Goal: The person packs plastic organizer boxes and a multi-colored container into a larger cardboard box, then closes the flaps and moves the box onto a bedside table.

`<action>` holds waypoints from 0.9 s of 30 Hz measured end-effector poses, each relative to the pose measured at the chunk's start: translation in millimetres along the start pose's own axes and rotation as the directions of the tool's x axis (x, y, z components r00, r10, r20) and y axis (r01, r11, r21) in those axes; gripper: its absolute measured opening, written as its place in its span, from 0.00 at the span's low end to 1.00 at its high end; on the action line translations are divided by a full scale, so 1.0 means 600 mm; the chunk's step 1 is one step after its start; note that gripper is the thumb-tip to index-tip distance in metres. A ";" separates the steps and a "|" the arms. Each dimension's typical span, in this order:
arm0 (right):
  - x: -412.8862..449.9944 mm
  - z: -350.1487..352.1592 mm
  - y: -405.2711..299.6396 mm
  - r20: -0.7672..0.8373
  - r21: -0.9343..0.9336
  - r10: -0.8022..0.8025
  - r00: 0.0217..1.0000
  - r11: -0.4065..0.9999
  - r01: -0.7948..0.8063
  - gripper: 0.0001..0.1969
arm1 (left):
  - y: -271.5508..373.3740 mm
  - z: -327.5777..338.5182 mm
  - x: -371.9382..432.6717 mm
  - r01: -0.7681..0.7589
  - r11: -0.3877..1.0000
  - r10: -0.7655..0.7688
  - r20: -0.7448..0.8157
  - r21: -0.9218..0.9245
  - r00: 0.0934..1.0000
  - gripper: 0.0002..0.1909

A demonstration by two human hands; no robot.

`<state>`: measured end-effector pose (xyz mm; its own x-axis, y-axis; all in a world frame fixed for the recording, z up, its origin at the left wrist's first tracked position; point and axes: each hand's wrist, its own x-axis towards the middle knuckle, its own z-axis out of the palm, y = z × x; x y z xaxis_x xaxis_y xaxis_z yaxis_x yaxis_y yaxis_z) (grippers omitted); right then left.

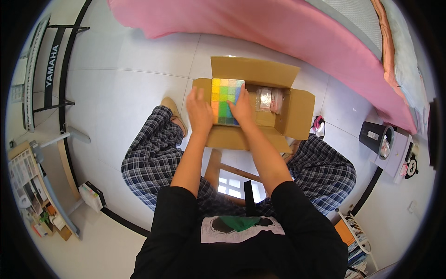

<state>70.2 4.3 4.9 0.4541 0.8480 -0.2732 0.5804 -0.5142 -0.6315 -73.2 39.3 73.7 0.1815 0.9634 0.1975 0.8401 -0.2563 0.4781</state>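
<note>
An open cardboard box (pixel 299 115) stands in front of me with its flaps folded out. Over its left part lies a flat rectangular case (pixel 223 94) with a grid of yellow, green, orange and blue squares. My right hand (pixel 241 106) rests on the case's right side, thumb over the squares and fingers along the edge. At the case's left edge is my left hand (pixel 200 110), slightly blurred, its fingers raised and apart; whether it touches the case is unclear. Clear plastic packets (pixel 265 98) lie inside the box at the right.
A wooden stool or frame (pixel 213 167) shows between my legs, below the box. Pink fabric (pixel 258 24) hangs from a bed beyond it. To the right stands a black waste bin (pixel 373 136); a keyboard stand (pixel 54 66) is at the far left.
</note>
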 end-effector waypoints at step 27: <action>0.096 0.015 0.252 0.330 -0.783 -0.058 0.942 0.540 0.308 0.12 | 0.049 0.190 -0.011 -0.385 0.918 0.328 0.361 0.097 0.873 0.28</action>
<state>178.1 -23.6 -112.7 0.1709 0.8713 -0.4601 0.9827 -0.1170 0.1434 8.7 34.4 -11.2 0.6182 0.7858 0.0200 0.7511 -0.5980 0.2795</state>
